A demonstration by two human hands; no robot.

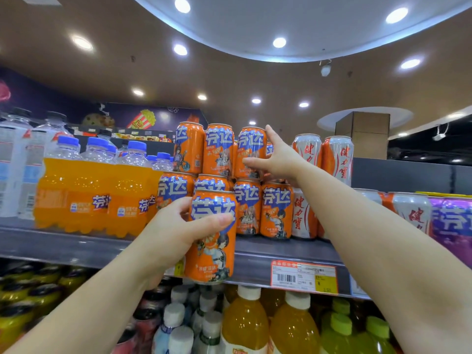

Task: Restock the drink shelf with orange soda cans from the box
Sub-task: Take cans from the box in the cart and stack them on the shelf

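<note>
Fingers of the left hand (pixel 176 226) wrap a can (pixel 213 236) mid-body, held before the shelf (pixel 76 244); the right hand (pixel 277 159), spread, steadies a stacked can (pixel 251 152). Full, rigid, slick: grip the sidewall, set it squarely

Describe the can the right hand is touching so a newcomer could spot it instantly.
Find the grey shelf with the two-high stack of orange soda cans. In the upper row, take the rightmost front can, beside the white-and-red cans. Only it has the right hand spread against its side.
</note>
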